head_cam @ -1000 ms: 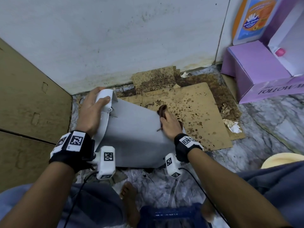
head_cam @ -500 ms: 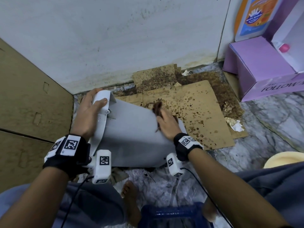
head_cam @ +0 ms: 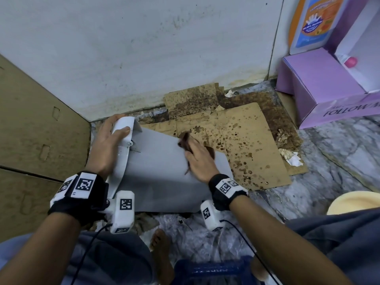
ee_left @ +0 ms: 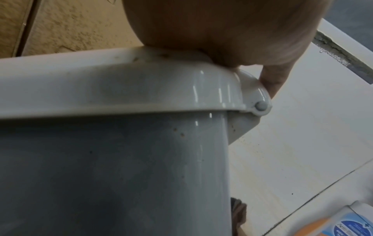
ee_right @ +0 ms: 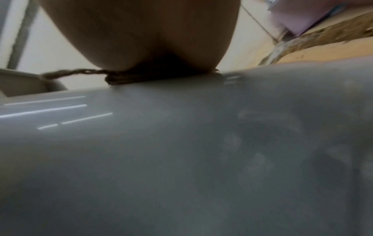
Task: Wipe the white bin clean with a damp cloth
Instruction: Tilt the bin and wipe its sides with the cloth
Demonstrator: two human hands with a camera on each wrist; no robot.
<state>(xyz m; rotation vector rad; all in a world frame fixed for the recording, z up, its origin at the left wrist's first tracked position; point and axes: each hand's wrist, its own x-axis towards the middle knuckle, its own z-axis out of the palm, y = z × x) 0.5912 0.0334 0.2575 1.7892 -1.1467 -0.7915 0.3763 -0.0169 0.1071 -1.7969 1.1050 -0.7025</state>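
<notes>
- White plastic bin point(head_cam: 162, 171) lies on its side on the floor, near the wall.
- Left hand point(head_cam: 107, 145) curls round the lid point(head_cam: 123, 128) at its left end.
- Right hand point(head_cam: 197, 159), fingers flat, presses a brown cloth point(head_cam: 185, 140) on the upper side.

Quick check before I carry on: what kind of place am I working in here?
Probably a floor corner of a home utility or storage area. The bin lies on stained cardboard over a marble floor, against a tiled wall, with a purple box and a bottle beside it.
</notes>
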